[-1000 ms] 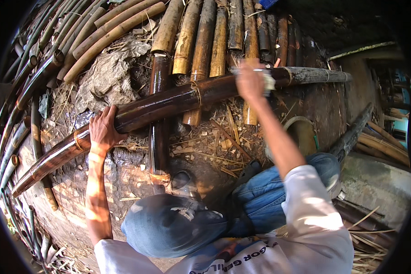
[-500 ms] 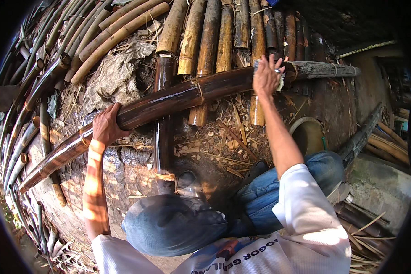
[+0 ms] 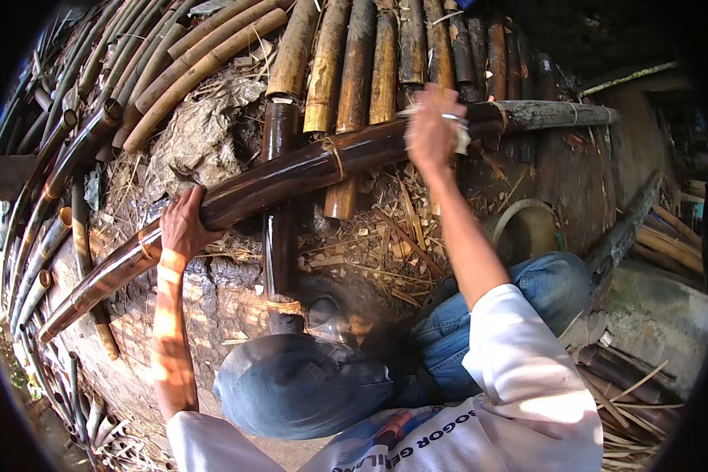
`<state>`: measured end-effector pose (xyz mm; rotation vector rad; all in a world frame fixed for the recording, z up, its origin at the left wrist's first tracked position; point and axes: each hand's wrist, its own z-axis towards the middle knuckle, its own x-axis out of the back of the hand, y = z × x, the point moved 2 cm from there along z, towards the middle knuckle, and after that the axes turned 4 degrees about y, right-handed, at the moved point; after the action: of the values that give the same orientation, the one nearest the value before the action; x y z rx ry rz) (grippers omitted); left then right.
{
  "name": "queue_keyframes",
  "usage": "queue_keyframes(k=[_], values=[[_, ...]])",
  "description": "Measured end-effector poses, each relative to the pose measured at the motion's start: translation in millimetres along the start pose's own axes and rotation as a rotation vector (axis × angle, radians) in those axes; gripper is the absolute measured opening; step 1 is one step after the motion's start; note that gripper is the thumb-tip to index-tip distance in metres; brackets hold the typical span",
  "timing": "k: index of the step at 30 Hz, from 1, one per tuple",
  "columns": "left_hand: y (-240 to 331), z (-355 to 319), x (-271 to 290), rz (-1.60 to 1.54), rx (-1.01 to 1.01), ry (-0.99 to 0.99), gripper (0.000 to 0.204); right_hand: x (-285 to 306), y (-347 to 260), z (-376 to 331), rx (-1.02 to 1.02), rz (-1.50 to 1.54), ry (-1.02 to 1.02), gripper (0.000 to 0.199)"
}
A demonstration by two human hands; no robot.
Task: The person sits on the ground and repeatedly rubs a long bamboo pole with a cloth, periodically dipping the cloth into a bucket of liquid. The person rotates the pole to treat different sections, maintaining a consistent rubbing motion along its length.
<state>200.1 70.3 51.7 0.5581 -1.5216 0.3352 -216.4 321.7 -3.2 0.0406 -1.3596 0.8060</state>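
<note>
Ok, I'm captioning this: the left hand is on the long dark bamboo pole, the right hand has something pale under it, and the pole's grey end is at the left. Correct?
Not quite: the head view shows the grey end at the right, beyond the right hand. The rest stands: left hand on the dark bamboo pole, something pale under the right hand.

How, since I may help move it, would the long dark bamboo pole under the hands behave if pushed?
The long dark bamboo pole may roll, being rounded. Its glossy surface looks slippery. Thick and jointed, it is probably stiff.
</note>
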Motion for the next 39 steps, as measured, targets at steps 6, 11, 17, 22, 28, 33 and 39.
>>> queue_keyframes(k=[6, 11, 17, 22, 28, 33, 39], values=[[8.2, 8.5, -5.4, 0.0, -0.021, -0.009, 0.094, -29.4, -130.6, -85.2, 0.296, 0.116, -0.202, 0.059], [4.6, -2.2, 2.7, 0.033, -0.058, 0.069, 0.087, -63.2, -194.3, -129.2, 0.765, 0.345, -0.022, 0.055], [0.0, -10.2, -5.8, 0.08, 0.034, 0.044, 0.09, 28.0, 10.2, 27.9, 0.226, -0.253, 0.198, 0.039], [11.7, -25.9, -39.0, 0.165, 0.166, 0.1, 0.107, -12.0, -83.6, -15.3, 0.467, 0.012, -0.633, 0.023], [14.4, -50.3, -57.8, 0.262, 0.111, 0.378, 0.08, -8.3, -69.6, -27.9, 0.532, -0.051, -0.72, 0.032], [17.1, -44.0, -62.0, 0.185, 0.115, 0.367, 0.086, 60.4, 30.9, 43.1, 0.008, -0.44, -0.378, 0.04], [27.4, -44.0, -52.7, 0.257, 0.072, 0.422, 0.087, -28.4, -160.1, -79.5, 0.639, -0.063, -0.728, 0.041]])
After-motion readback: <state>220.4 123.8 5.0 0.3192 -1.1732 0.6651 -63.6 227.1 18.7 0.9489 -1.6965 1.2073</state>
